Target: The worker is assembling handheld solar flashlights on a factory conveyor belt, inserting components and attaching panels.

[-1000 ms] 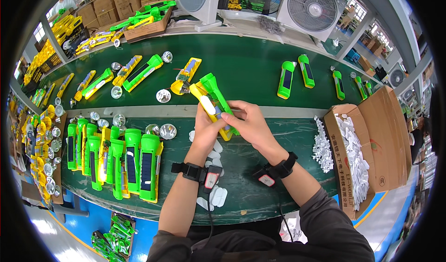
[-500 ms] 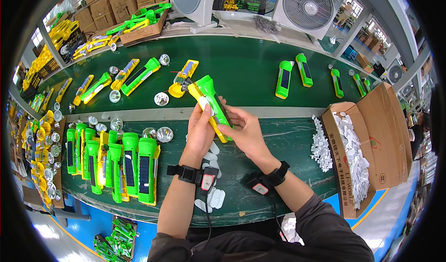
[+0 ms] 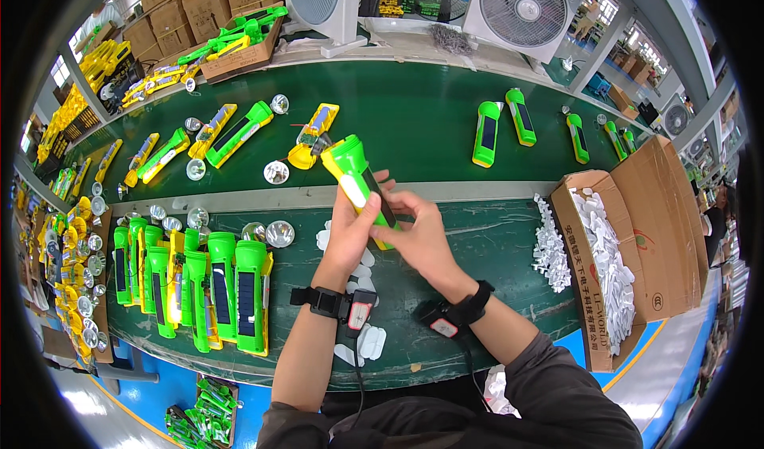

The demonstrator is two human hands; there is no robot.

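Observation:
A green flashlight (image 3: 347,159) with a dark panel and some yellow along its edge is held tilted in front of me, its wide head pointing away to the left. My left hand (image 3: 347,233) grips its body from the left, thumb across the side. From the right, my right hand (image 3: 423,241) closes on the narrower lower end, fingers partly hidden behind it. Wires seem to come out by the head, though this is hard to make out. Beneath my left wrist, flat white oval pieces (image 3: 371,342) lie on the green bench (image 3: 477,322).
Several green-and-yellow flashlights (image 3: 224,282) stand in a row at left, near loose silver reflectors (image 3: 280,233). Beyond runs a green conveyor belt (image 3: 398,107) with flashlights and open yellow halves (image 3: 313,135). On the right, an open carton (image 3: 581,278) holds small white parts (image 3: 602,266).
The flashlight has turned in my hands: more of its green shell faces up and less yellow shows. Its head has shifted slightly left, and both hands have adjusted their grip.

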